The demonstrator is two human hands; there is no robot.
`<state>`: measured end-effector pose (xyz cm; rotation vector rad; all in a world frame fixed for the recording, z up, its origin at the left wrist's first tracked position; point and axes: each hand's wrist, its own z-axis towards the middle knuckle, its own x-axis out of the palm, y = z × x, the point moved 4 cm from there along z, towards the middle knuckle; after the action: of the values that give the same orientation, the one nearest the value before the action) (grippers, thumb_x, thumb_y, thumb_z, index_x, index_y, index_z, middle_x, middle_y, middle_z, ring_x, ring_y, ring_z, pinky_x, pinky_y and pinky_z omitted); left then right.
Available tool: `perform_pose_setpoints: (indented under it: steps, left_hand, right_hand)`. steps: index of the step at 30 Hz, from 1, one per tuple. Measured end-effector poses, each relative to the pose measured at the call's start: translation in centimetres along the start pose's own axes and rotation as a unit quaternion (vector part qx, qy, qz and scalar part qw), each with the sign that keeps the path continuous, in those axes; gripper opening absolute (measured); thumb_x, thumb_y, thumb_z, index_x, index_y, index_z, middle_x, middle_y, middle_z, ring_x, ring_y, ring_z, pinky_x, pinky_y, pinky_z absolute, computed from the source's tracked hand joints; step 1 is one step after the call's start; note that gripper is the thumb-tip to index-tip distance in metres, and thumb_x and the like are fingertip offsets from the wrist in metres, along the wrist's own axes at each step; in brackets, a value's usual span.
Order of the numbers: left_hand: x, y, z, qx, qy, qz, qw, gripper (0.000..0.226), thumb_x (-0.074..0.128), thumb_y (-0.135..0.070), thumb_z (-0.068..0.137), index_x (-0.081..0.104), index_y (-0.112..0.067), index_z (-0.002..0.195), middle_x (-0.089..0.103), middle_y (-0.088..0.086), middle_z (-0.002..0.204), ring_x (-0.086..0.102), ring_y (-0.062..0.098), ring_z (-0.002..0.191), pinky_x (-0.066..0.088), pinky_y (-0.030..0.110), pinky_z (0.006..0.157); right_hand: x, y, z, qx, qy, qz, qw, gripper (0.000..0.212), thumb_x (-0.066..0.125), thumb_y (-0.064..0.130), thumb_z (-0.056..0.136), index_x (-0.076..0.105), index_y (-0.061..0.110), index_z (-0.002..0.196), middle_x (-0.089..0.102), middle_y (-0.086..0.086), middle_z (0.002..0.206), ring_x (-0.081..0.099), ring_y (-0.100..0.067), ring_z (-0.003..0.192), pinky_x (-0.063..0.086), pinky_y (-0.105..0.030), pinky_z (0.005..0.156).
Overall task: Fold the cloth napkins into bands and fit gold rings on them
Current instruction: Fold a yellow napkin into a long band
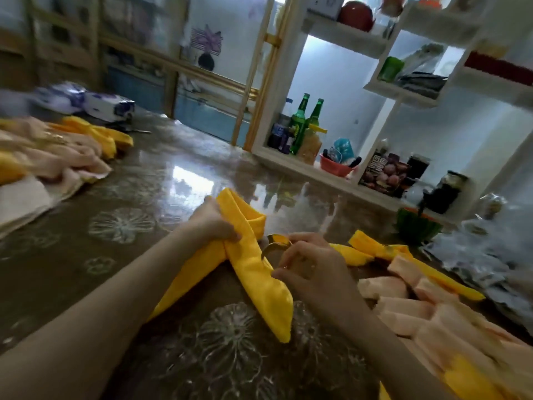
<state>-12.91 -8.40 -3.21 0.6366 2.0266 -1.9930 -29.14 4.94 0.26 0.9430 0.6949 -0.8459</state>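
Patterned table (pixel 86 269) beneath both grips; yellow napkin (pixel 253 272), folded to a band, clenched at its bend by left grip (pixel 213 223); gold ring (pixel 275 245) pinched in right grip (pixel 308 267), just beside the band; likely best: bunch the free end narrow, then thread.

Dim, cool and bluish overall, brightest at the white shelving (pixel 346 39) — mirrored as a pale glare patch on the glossy table (pixel 190 176). Soft everywhere, smeared worst toward the edges — over the pink napkins (pixel 427 310) at lower right. Bowed by wide-angle distortion.
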Motion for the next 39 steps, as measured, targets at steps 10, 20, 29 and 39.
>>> perform_pose_setpoints:
  steps: [10, 20, 29, 39]
  left_hand:
    - [2.6, -1.3, -4.3, 0.251, 0.046, 0.439, 0.861, 0.060, 0.047, -0.009, 0.088, 0.031, -0.025, 0.144, 0.005, 0.009, 0.158, -0.011, 0.026, 0.145, -0.013, 0.046, 0.116]
    - [3.2, -0.8, -4.6, 0.204, 0.171, 0.349, 0.899, 0.045, 0.063, -0.039, 0.084, 0.053, -0.032, 0.128, 0.040, 0.005, 0.133, 0.021, 0.031, 0.133, 0.009, 0.042, 0.113]
    - [1.8, -0.9, -3.8, 0.207, 0.175, 0.189, 0.944, 0.005, 0.060, -0.027, 0.087, 0.062, -0.022, 0.087, 0.055, -0.003, 0.085, 0.049, 0.013, 0.086, 0.035, 0.029, 0.081]
    - [0.8, -1.2, -4.2, 0.216, 0.177, 0.164, 0.946, 0.055, 0.072, -0.034, 0.078, 0.051, -0.028, 0.129, 0.053, -0.008, 0.128, 0.044, 0.015, 0.123, 0.028, 0.033, 0.105]
  right_hand:
    - [3.8, 0.4, -2.2, 0.035, 0.073, -0.070, 0.994, 0.054, 0.032, 0.070, 0.084, 0.066, 0.029, 0.096, 0.052, 0.017, 0.100, 0.048, 0.001, 0.092, 0.044, -0.027, 0.085]
    - [4.0, -0.4, -1.3, 0.114, 0.008, -0.165, 0.980, 0.032, 0.059, 0.039, 0.089, 0.066, 0.026, 0.117, 0.043, 0.003, 0.110, 0.037, -0.012, 0.106, 0.033, -0.024, 0.092]
    - [5.1, -0.4, 2.4, 0.164, 0.164, -0.016, 0.973, 0.012, 0.060, 0.020, 0.089, 0.068, 0.015, 0.081, 0.055, 0.003, 0.087, 0.048, -0.007, 0.074, 0.037, -0.015, 0.060]
    - [5.0, 0.4, 3.7, 0.141, 0.090, 0.125, 0.978, 0.030, 0.060, 0.016, 0.090, 0.066, 0.016, 0.061, 0.059, 0.006, 0.064, 0.051, -0.002, 0.060, 0.038, -0.012, 0.055]
